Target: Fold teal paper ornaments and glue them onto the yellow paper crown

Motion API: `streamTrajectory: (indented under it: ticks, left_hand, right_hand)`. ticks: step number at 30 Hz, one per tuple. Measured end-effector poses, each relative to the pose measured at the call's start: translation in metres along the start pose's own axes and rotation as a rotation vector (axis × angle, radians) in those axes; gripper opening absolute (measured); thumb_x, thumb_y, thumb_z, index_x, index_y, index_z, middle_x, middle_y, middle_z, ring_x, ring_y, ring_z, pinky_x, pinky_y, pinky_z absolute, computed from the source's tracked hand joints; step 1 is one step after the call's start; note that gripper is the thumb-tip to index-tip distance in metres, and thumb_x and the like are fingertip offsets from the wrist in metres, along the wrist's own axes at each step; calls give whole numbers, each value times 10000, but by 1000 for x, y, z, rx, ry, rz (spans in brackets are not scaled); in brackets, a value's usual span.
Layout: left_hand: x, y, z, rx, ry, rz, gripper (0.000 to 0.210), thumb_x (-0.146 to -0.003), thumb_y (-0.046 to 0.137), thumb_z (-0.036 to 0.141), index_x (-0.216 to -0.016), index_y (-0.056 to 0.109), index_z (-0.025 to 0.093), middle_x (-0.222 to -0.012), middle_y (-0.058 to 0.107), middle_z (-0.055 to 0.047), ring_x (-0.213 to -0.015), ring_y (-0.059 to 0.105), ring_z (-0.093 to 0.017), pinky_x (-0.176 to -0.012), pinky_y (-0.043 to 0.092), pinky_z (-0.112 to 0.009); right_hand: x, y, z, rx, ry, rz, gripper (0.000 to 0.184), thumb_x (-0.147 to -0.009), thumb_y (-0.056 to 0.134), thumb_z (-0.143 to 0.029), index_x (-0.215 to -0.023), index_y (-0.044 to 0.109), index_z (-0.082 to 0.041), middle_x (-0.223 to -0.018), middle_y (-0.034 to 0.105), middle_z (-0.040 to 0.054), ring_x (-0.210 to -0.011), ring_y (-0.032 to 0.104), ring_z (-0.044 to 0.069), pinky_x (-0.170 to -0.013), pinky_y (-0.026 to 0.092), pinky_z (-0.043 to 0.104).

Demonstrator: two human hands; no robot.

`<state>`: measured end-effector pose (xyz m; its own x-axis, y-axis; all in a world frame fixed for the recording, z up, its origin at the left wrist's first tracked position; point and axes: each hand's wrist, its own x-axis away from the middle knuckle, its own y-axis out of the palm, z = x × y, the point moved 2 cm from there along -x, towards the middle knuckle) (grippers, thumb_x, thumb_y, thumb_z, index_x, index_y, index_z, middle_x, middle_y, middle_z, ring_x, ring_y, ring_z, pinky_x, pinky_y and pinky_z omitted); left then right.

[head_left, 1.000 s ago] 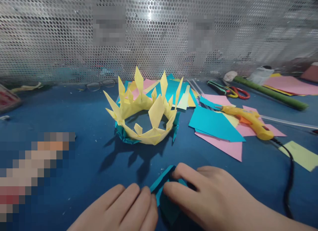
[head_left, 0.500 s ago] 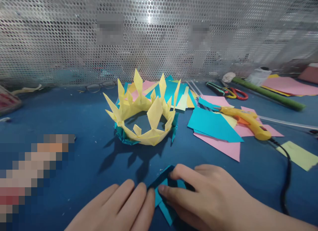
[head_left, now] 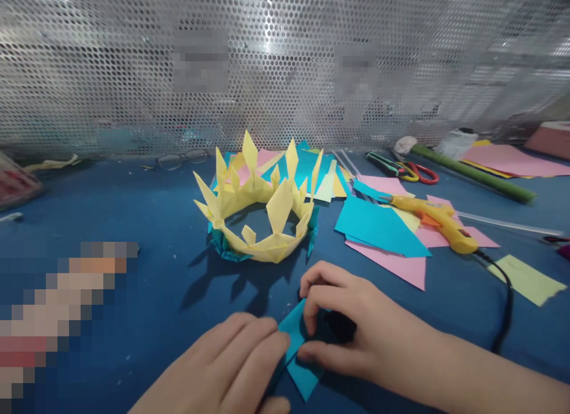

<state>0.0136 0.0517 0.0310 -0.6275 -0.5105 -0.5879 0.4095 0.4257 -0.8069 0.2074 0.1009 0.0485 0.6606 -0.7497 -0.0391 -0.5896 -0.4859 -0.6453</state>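
A small piece of folded blue paper (head_left: 306, 379) lies on the blue table near its front edge, its lower end pointed. My left hand (head_left: 243, 360) rests over the left side of the paper, fingers together and pressing on it. From the right, my right hand (head_left: 351, 319) grips the paper's upper part with bent fingers and thumb. Part of the paper is hidden under both hands. Beyond them stands a pale yellow folded-paper crown (head_left: 279, 209) with pointed tips and blue paper pieces (head_left: 229, 247) around its lower edge.
Right of the crown, a yellow glue gun (head_left: 439, 221) with a black cord lies on blue paper sheets (head_left: 378, 224) and pink ones. Scissors (head_left: 423, 173), a green stem (head_left: 476, 173) and glasses (head_left: 182, 158) lie farther back, before a perforated metal screen (head_left: 285, 75).
The long blue flap that stood up between my hands now lies flat under my left fingers. My right hand has shifted slightly up, and the view has moved a little.
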Motion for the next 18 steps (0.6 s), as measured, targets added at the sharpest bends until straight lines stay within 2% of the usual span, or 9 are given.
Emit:
streamTrajectory:
  ticks: [2, 5, 7, 10, 13, 15, 17, 18]
  left_hand:
    - [-1, 1, -4, 67, -25, -87, 290, -1018, 295, 281, -929, 568, 243, -851, 701, 32, -875, 654, -140, -801, 465, -213]
    - [-2, -2, -9, 153, -80, -186, 247, -987, 328, 287, -895, 554, 247, -913, 677, 13, -892, 637, -170, -822, 476, -253]
    - [-2, -6, -11, 225, -135, -205, 193, -969, 388, 311, -875, 545, 250, -958, 666, 6, -853, 630, -169, -812, 486, -260]
    - [-1, -8, -15, 343, -267, -225, 91, -914, 540, 298, -838, 515, 255, -978, 642, 23, -831, 623, -143, -783, 485, -216]
    - [0, -6, -18, 444, -349, -213, 183, -849, 645, 265, -976, 514, 270, -937, 626, 51, -821, 625, -118, -740, 478, -163]
    - [-1, -5, -18, 506, -380, -246, 183, -859, 631, 272, -1009, 527, 279, -930, 624, 60, -822, 620, -113, -750, 473, -158]
    - [-4, -5, -17, 541, -447, -322, 30, -896, 569, 295, -897, 555, 270, -886, 624, 64, -805, 604, -118, -755, 464, -171]
    - [-5, -6, -17, 553, -494, -364, 103, -911, 536, 309, -821, 551, 260, -838, 620, 65, -776, 593, -120, -735, 458, -176]
  right_hand:
    - [-2, -1, -1, -25, 2, 12, 166, -777, 757, -222, -724, 602, -195, -995, 552, 0, -885, 590, 115, -777, 470, 203]
    - [-2, 0, -3, -67, 7, 35, 132, -735, 766, -149, -718, 642, -195, -951, 557, -9, -848, 597, 111, -764, 471, 207]
    - [-2, 1, -5, -119, 19, 47, 120, -709, 763, -111, -734, 684, -198, -932, 556, -10, -822, 601, 109, -744, 477, 207]
    - [0, 2, -9, -229, 67, 49, 72, -722, 773, -149, -723, 729, -206, -899, 562, -12, -787, 601, 107, -700, 477, 201]
    - [0, 2, -11, -373, 131, 79, 71, -788, 739, -206, -717, 741, -212, -869, 595, -14, -768, 603, 101, -673, 471, 191]
    - [0, 3, -10, -479, 181, 117, 42, -803, 717, -206, -766, 735, -217, -860, 623, -16, -770, 615, 102, -670, 476, 188]
    - [-1, 3, -8, -555, 246, 148, 53, -780, 715, -185, -817, 718, -222, -818, 647, -25, -744, 619, 101, -650, 475, 184]
    - [-1, 3, -7, -577, 284, 158, 75, -765, 717, -177, -825, 709, -222, -771, 651, -33, -710, 613, 97, -629, 468, 180]
